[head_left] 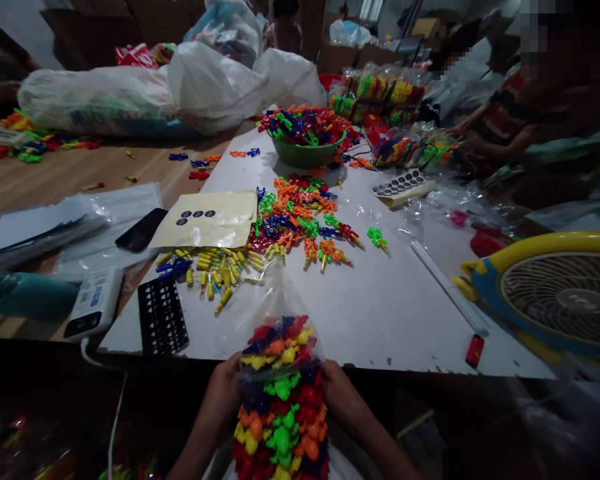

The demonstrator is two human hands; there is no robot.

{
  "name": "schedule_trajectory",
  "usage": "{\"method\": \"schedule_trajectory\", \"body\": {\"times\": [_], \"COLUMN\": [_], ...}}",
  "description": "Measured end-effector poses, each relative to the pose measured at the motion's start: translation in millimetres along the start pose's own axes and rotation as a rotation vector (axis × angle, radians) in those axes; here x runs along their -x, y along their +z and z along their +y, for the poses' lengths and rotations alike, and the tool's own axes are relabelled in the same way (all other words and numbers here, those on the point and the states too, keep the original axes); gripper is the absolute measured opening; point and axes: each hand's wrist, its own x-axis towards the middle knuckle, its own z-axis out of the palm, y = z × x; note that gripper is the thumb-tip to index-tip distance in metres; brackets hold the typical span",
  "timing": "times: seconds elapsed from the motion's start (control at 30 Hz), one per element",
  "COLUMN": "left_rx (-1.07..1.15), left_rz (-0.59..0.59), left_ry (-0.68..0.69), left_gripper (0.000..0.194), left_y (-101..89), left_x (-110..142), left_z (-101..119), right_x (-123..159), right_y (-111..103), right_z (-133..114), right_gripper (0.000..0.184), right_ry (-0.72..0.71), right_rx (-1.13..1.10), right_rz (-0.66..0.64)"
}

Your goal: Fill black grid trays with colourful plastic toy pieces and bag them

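A clear plastic bag [283, 393] packed with rows of small red, blue, green, orange and yellow plastic toys is upright between my hands at the table's front edge. My left hand [229, 387] grips its left side and my right hand [334, 390] its right side; most fingers are hidden by the bag. The bag's loose top rises to a point over the white board. Just beyond it lie several yellow tubes [225, 270] and a heap of loose toy figures [300, 213].
A green bowl [305, 152] heaped with toys stands farther back. At left are a sticker sheet [207, 219], a phone [141, 230], a power bank [96, 303] and a black perforated strip [163, 317]. A yellow and blue fan [555, 293] is at right. Another person [520, 127] sits beyond it.
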Motion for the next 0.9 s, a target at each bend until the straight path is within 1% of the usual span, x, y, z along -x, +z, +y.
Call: {"method": "schedule_trajectory", "body": {"times": [0.1,0.13,0.2,0.23,0.27,0.33,0.4,0.43,0.47,0.5,0.57,0.6,0.67,0.8,0.9], "left_rx": [0.029,0.039,-0.008,-0.084,-0.189,-0.416,-0.593,-0.654,-0.701,-0.735,-0.768,-0.769,-0.749,-0.659,-0.601], "left_rz": [-0.087,-0.112,-0.133,-0.126,-0.084,0.09,0.295,0.373,0.415,0.428,0.433,0.431,0.42,0.355,0.291], "left_ry": [-0.128,-0.143,-0.099,-0.046,0.027,0.227,0.454,0.557,0.633,0.683,0.724,0.73,0.736,0.726,0.707], "left_gripper": [0.038,0.039,0.037,0.034,0.032,0.03,0.028,0.025,0.023,0.021,0.019,0.018,0.017,0.014,0.014], "left_y": [3.4,3.3,0.1,-3.0,-6.9,-15.3,-22.3,-24.4,-25.6,-25.9,-24.1,-22.5,-18.6,-11.8,-10.3], "left_x": [9.2,11.5,13.8,13.4,12.3,8.5,5.8,5.9,7.2,9.6,16.2,19.3,22.6,14.2,3.8], "left_z": [-16.6,-21.2,-28.3,-30.8,-32.6,-34.1,-33.5,-32.8,-31.9,-31.1,-29.8,-29.3,-27.7,-19.0,-8.6], "right_x": [16.7,20.3,23.5,22.8,20.8,14.7,9.0,7.4,6.9,7.3,9.7,10.7,10.1,-2.6,-14.6], "right_y": [0.7,0.3,-1.8,-3.6,-5.6,-9.3,-10.9,-10.5,-9.3,-7.5,-3.3,-1.5,0.1,-5.3,-12.5], "right_z": [9.2,10.0,9.0,7.5,5.8,2.4,-0.3,-1.4,-2.2,-2.7,-3.3,-3.6,-5.1,-13.2,-21.4], "right_gripper": [0.028,0.027,0.025,0.025,0.026,0.021,0.016,0.018,0.02,0.021,0.019,0.018,0.015,0.018,0.02], "right_ry": [0.03,0.032,-0.008,-0.062,-0.138,-0.316,-0.47,-0.529,-0.575,-0.615,-0.664,-0.654,-0.56,-0.27,-0.184], "right_rx": [0.098,0.149,0.285,0.359,0.429,0.549,0.63,0.659,0.685,0.706,0.721,0.712,0.651,0.424,0.239], "right_rz": [0.018,0.035,0.118,0.189,0.279,0.468,0.612,0.652,0.673,0.686,0.714,0.722,0.711,0.564,0.443]}}
